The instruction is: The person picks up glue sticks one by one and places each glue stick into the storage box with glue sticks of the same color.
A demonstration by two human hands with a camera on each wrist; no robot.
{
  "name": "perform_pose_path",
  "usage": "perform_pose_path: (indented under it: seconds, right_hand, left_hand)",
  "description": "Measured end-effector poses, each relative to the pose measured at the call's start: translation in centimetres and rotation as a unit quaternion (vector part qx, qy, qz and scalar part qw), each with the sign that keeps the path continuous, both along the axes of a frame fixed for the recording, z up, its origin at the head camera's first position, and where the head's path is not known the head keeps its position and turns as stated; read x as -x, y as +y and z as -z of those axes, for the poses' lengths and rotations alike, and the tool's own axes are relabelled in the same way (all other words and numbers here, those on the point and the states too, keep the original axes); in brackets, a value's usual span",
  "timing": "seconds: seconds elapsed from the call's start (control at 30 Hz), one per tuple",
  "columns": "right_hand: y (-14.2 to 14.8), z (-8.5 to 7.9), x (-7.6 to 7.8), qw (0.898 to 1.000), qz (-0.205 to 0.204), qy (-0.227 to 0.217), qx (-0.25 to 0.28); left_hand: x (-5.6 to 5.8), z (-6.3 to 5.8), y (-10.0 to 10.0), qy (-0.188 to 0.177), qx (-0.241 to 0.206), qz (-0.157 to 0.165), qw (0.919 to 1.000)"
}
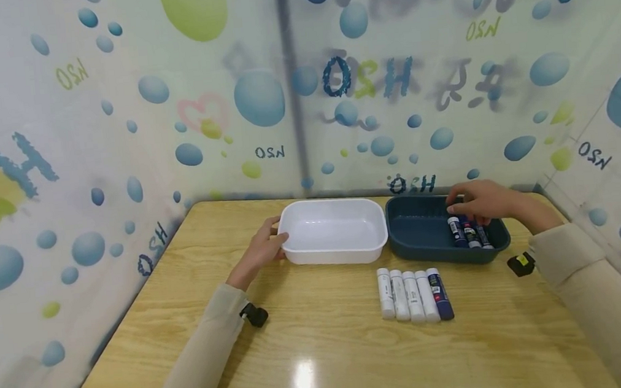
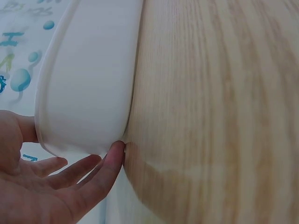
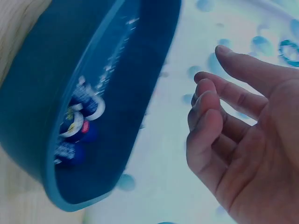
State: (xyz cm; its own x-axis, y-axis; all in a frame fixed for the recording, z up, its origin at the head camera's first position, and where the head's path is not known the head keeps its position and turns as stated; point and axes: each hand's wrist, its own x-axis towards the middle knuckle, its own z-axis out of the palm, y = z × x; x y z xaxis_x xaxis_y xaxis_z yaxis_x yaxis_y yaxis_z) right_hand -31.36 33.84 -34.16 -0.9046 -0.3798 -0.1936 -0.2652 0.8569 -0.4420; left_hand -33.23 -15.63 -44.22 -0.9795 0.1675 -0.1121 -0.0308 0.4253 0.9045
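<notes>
A white plastic tray (image 1: 334, 256) stands toward the back of the table. My left hand (image 1: 263, 242) holds its left end; in the left wrist view the thumb goes behind the rim and the fingertips (image 2: 115, 151) touch the outer wall. Beside it on the right is a dark blue-green tray (image 1: 419, 234). Several navy tubes (image 1: 470, 235) with white ends, like glue sticks, lie in its right part. My right hand (image 1: 480, 201) hovers over that end, fingers loosely bent; in the right wrist view nothing is between thumb and fingers.
In front of the dark tray lies a row of several white tubes (image 1: 412, 296), with one navy tube (image 1: 439, 293) at its right end. The wooden table (image 1: 300, 330) is bounded by patterned curtains (image 1: 304, 127) at the back and sides.
</notes>
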Motion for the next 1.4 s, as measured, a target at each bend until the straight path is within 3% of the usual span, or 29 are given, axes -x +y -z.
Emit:
perform_pose_path:
  seconds: [0.4, 0.6, 0.97, 1.4]
  right_hand:
    - [-1.4, -0.7, -5.1, 0.999, -0.020, 0.021, 0.019]
    - [-1.9, -0.3, -6.9, 0.999, -0.009, 0.003, 0.040]
    - [-3.0, 2.1, -8.4, 0.994, -0.053, -0.037, 0.089]
    - [-4.1, 4.3, -8.7, 0.990, -0.056, -0.094, 0.093]
  left_hand:
    - [0.0, -0.1, 0.1, 0.000, 0.001, -0.002, 1.0000]
    - [-0.1, -0.2, 0.1, 0.002, 0.003, -0.002, 1.0000]
    - [0.0, -0.1, 0.1, 0.006, 0.007, 0.002, 1.0000]
    - [0.0, -0.1, 0.0, 0.007, 0.007, 0.002, 1.0000]
